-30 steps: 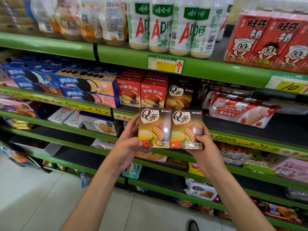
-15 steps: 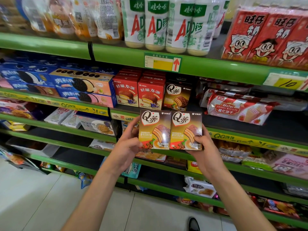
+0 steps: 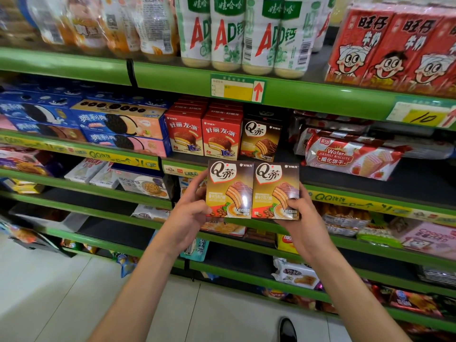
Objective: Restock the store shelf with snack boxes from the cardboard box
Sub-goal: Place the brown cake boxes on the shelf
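Note:
Two brown snack boxes are held side by side in front of the green shelf [image 3: 345,193]. My left hand [image 3: 191,213] grips the left snack box [image 3: 229,188] by its left edge. My right hand [image 3: 302,218] grips the right snack box [image 3: 276,191] at its lower right corner. Both boxes face me upright, just below a matching brown box [image 3: 261,139] that stands on the shelf. The cardboard box is not in view.
Two red pie boxes [image 3: 203,134] stand left of the shelved brown box, with Oreo boxes [image 3: 121,127] further left. A wafer pack [image 3: 350,156] lies to the right with dark bare shelf around it. Milk bottles [image 3: 227,33] fill the shelf above. A shoe [image 3: 287,329] shows on the floor.
The view has shifted slightly down the shelf. Both hands keep holding the two boxes in the same place before the shelf.

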`<action>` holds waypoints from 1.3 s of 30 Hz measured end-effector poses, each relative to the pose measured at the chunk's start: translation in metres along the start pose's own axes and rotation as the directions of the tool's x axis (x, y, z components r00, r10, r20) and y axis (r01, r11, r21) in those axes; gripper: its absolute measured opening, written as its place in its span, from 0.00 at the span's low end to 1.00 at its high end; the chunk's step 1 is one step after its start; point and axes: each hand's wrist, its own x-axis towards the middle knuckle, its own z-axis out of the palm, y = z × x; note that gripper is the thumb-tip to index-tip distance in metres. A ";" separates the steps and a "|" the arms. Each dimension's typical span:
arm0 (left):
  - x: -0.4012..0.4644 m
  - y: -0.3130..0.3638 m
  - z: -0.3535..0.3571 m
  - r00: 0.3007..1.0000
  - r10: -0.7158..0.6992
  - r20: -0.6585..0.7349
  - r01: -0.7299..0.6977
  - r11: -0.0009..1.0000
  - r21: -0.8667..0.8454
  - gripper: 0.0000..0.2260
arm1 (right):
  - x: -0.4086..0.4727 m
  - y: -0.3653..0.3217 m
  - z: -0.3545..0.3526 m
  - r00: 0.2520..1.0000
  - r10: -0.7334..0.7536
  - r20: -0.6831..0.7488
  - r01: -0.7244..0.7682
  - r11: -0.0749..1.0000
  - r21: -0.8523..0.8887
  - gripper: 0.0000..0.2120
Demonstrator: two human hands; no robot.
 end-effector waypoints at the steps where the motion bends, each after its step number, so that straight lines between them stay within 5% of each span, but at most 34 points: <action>1: 0.000 0.000 0.000 1.000 0.002 0.000 -0.002 1.000 0.003 0.34 | 0.000 0.000 0.000 1.000 -0.001 0.000 0.001 1.000 -0.004 0.24; 11: 0.000 0.000 0.003 1.000 -0.003 -0.029 0.003 1.000 0.003 0.29 | -0.003 0.001 0.000 1.000 0.008 0.003 -0.008 1.000 -0.030 0.29; 16: -0.001 0.004 0.001 0.995 -0.027 -0.095 0.030 0.999 0.038 0.39 | -0.008 -0.009 -0.004 0.997 0.023 0.069 -0.003 0.959 -0.285 0.43; 22: -0.002 0.013 -0.007 0.998 0.004 -0.060 -0.003 1.000 0.028 0.26 | 0.022 -0.050 0.001 0.990 -0.127 0.068 0.144 0.887 -0.439 0.38; 27: 0.001 0.021 -0.005 0.996 0.024 -0.086 -0.021 0.999 0.035 0.32 | 0.061 -0.067 0.009 0.963 -0.265 0.056 0.248 0.779 -0.576 0.35; 39: 0.030 0.035 0.035 0.997 0.069 0.036 -0.076 0.952 0.297 0.37 | 0.110 -0.066 0.009 0.939 -0.338 0.062 0.267 0.601 -0.753 0.33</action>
